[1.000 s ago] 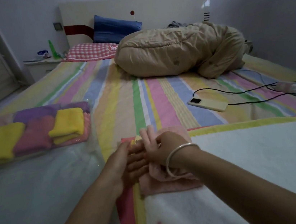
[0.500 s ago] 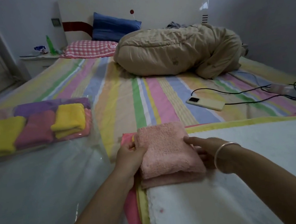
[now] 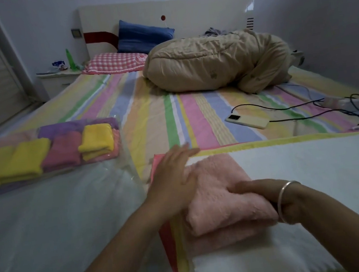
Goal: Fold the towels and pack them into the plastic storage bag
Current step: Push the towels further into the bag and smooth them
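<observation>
Two hands on the folded pink towel (image 3: 217, 190), lower centre of the head view. The left hand (image 3: 175, 177) lies flat, fingers straight, along its left side, probably steadying the fold. The right hand (image 3: 257, 194) has fingers curled round the near right edge, likely to lift it. The plastic storage bag (image 3: 59, 220) fills the left of the frame, with folded towels (image 3: 28, 158) inside at upper left (yellow, pink, purple). The path leftward looks open; the phone (image 3: 248, 121) sits well apart, right.
</observation>
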Tool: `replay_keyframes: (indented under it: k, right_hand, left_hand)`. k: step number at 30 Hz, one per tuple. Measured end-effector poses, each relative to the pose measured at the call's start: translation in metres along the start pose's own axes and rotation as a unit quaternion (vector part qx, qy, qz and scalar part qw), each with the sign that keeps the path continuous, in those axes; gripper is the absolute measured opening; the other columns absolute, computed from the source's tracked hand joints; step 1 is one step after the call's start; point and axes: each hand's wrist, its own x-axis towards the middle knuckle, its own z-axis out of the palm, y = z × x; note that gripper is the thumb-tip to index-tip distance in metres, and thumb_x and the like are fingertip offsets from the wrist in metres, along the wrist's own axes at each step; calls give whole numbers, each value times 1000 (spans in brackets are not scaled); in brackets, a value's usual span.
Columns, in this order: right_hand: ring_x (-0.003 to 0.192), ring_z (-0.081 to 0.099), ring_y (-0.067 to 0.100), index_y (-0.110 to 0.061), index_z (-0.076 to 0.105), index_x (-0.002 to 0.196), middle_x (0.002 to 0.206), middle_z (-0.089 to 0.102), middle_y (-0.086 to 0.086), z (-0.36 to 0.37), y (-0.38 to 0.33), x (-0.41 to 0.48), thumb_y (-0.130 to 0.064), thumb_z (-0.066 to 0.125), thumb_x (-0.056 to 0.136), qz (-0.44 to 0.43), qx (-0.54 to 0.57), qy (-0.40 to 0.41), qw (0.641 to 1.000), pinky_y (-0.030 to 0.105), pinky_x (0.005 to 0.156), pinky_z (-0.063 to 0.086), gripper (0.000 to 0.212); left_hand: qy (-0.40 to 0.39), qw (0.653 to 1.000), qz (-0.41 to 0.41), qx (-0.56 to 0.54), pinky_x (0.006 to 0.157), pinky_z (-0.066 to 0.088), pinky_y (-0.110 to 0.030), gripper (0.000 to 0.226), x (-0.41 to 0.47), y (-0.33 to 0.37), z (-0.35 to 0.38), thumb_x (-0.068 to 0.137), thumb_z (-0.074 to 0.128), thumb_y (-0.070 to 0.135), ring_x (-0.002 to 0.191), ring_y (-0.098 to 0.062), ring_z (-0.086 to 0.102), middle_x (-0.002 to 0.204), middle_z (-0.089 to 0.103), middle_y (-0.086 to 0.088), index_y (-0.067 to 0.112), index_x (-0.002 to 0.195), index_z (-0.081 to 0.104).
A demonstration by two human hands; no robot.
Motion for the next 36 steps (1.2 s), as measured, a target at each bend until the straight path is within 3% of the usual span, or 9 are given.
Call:
replay_keyframes:
  k: [4, 9, 12, 17, 25, 28, 31, 33, 36]
  right_hand:
    - [83, 70, 34, -4, 63, 109, 93, 72, 20, -1, 36, -10, -23, 81, 67, -15, -59, -11, 998, 38, 70, 56, 49]
    - [96, 62, 6, -2, 63, 109, 109, 69, 13, -7, 44, 62, -62, 53, 86, -108, -60, 79, 989, 17, 87, 46, 65]
    - [104, 64, 30, -7, 67, 106, 95, 70, 2, 14, 35, 56, -62, 55, 85, -132, -69, 75, 986, 15, 85, 48, 60]
    - [86, 64, 23, -16, 59, 113, 100, 66, 9, 30, 32, -9, -19, 68, 85, -157, -106, 113, 975, 29, 62, 52, 29]
    - [63, 67, 29, -11, 61, 107, 85, 68, 19, 56, 19, -32, -12, 63, 86, -151, 131, 0, 980, 36, 47, 55, 20]
    - [63, 68, 29, -9, 61, 109, 81, 70, 18, 61, 20, -28, -16, 63, 86, -152, 160, -19, 975, 37, 53, 57, 24]
    - [67, 67, 30, -9, 62, 111, 85, 69, 19, 59, 28, -23, -12, 64, 85, -150, 121, 42, 980, 36, 54, 56, 26]
    - [77, 65, 33, -8, 61, 115, 93, 68, 20, 53, 36, -19, -8, 66, 83, -160, 67, 96, 980, 36, 62, 54, 32]
    - [78, 62, 28, -13, 58, 112, 93, 65, 13, 51, 42, -19, -7, 66, 84, -168, 43, 114, 978, 29, 57, 49, 30]
  left_hand:
    - [-191, 966, 3, 171, 121, -5, -42, 63, -29, 19, 38, 100, 24, 54, 149, -9, -7, 162, 1, 9, 28, 155, 9]
    - [-178, 943, 31, 280, 119, -10, -44, 98, -45, -12, 68, 74, -12, 82, 146, -9, -19, 162, -15, 5, 26, 154, -10]
    - [-177, 951, 35, 252, 120, -11, -40, 96, -46, -11, 63, 76, -1, 83, 146, -6, -19, 162, -14, 6, 27, 154, -9]
    - [-136, 980, 10, 144, 121, -2, -39, 102, -83, -16, 16, 66, 11, 94, 146, -2, -11, 160, -9, 14, 39, 150, -7]
    - [-250, 885, -45, 391, 117, -14, -49, 113, -166, -74, -43, 70, 46, 75, 144, -26, -27, 156, -30, -3, 33, 148, -25]
    - [-232, 927, -62, 286, 120, -4, -42, 95, -162, -70, -49, 68, 22, 69, 150, -21, -7, 163, -6, 0, 36, 151, -8]
    - [-88, 979, -184, -26, 112, 27, -29, 45, -150, -63, -60, 94, 38, 48, 134, -18, 42, 135, 54, 3, 24, 127, 57]
    - [53, 945, -248, -207, 106, 38, -32, 19, -141, -61, -66, 100, 46, 26, 116, -19, 57, 107, 65, 6, 28, 94, 64]
    - [149, 897, -278, -309, 84, 44, -23, 25, -125, -51, -64, 103, 41, 18, 94, -15, 60, 92, 65, 7, 23, 94, 63]
